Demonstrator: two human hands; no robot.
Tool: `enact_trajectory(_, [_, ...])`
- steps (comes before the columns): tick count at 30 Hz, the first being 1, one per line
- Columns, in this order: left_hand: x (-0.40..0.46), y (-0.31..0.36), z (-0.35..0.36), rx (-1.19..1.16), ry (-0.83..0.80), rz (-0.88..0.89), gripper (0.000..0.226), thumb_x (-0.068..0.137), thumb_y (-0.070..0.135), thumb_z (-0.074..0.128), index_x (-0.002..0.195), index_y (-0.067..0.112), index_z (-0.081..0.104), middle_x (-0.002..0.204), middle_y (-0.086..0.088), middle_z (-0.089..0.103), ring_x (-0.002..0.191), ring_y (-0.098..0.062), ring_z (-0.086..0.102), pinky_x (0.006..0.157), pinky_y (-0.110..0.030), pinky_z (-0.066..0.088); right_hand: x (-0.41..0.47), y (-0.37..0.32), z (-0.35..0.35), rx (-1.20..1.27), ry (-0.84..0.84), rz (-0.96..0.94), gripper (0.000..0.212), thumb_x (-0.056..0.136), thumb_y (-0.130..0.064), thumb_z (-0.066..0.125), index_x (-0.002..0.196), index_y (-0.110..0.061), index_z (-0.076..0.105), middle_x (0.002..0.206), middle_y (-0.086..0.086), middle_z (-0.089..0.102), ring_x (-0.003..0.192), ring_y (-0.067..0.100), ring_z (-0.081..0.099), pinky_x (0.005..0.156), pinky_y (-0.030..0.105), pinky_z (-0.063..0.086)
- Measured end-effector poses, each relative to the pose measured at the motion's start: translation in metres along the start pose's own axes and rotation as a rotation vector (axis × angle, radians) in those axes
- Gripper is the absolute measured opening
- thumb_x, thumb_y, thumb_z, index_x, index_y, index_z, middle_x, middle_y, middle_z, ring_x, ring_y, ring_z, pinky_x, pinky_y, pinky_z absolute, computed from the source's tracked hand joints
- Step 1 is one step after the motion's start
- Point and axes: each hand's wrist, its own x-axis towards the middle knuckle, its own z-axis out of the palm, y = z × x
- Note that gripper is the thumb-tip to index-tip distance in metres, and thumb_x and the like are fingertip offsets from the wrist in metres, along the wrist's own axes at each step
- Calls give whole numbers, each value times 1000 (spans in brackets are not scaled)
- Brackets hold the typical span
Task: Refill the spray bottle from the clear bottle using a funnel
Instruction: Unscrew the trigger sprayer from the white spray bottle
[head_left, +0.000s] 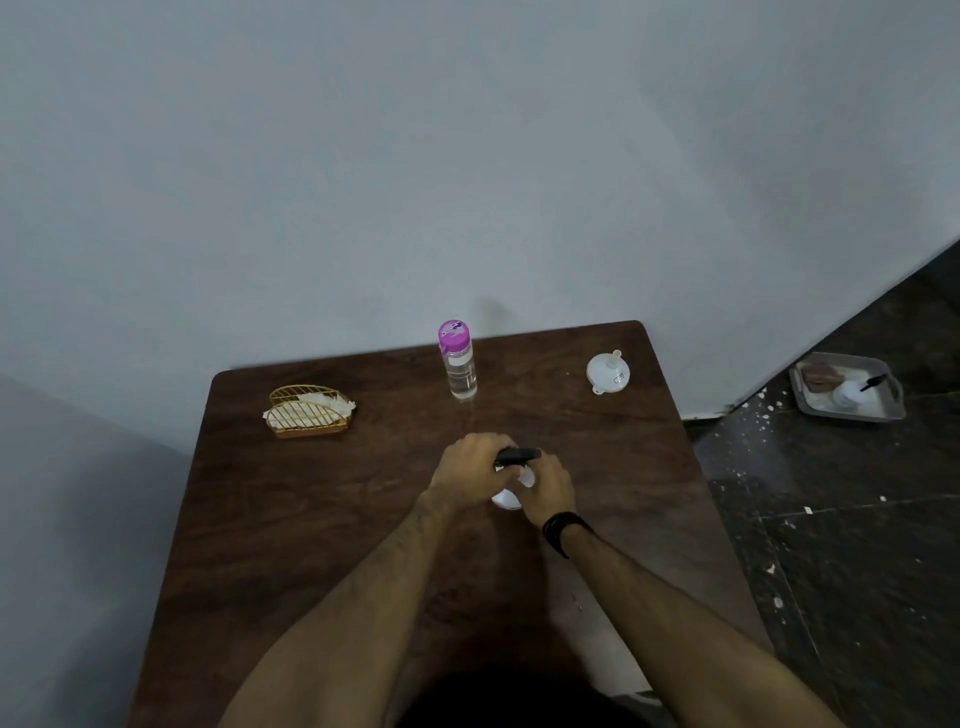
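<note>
A white spray bottle (506, 500) with a black spray head (517, 455) stands in the middle of the brown table (322, 519), mostly hidden by my hands. My left hand (470, 470) grips the black head from the left. My right hand (545, 486) curls round the bottle's upper body from the right. The clear bottle (460, 366) with a pink cap stands upright at the table's far edge. A white funnel (608, 373) lies on its side at the far right of the table.
A gold wire holder (309, 413) with white napkins sits at the far left of the table. On the dark floor to the right lies a metal tray (852, 387) with a small bottle in it. A pale wall stands right behind the table.
</note>
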Motion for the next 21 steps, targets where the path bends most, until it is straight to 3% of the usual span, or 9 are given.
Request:
enact_trajectory(4, [-2, 9, 4, 99, 10, -13, 19, 84, 37, 65, 95, 22, 63, 93, 6, 63, 82, -15, 62, 73, -38, 54, -5, 0, -1, -20, -17, -7, 20, 84, -35, 59, 88, -17, 64, 92, -1, 68, 85, 18, 64, 71, 35, 53])
enact_trajectory(7, [-1, 11, 6, 144, -24, -24, 19, 87, 35, 63, 95, 18, 63, 92, 2, 66, 83, -20, 64, 74, -40, 54, -9, -3, -4, -6, -7, -11, 16, 89, -24, 61, 90, -8, 67, 91, -2, 61, 83, 13, 57, 72, 29, 45])
enact_trajectory(12, [-8, 15, 14, 96, 34, -129, 20, 90, 33, 61, 91, 13, 62, 88, -2, 68, 81, -23, 65, 73, -38, 53, -14, 4, 8, 67, -3, 22, 17, 92, -28, 53, 94, -16, 64, 105, 0, 64, 97, 15, 59, 76, 27, 44])
enact_trajectory(15, [-11, 16, 19, 60, 70, -189, 25, 90, 36, 61, 92, 12, 63, 86, -3, 69, 80, -23, 65, 73, -38, 55, -15, 5, 12, 27, 10, 32, 24, 96, -31, 46, 97, -15, 64, 104, 0, 64, 96, 16, 58, 75, 27, 42])
enact_trajectory(21, [-13, 25, 24, -13, 155, -321, 25, 90, 36, 61, 88, 11, 64, 85, -5, 69, 83, -26, 66, 74, -38, 55, -11, 1, 9, -102, 66, -55, 19, 93, -18, 48, 88, -13, 66, 94, 5, 69, 89, 22, 62, 68, 29, 44])
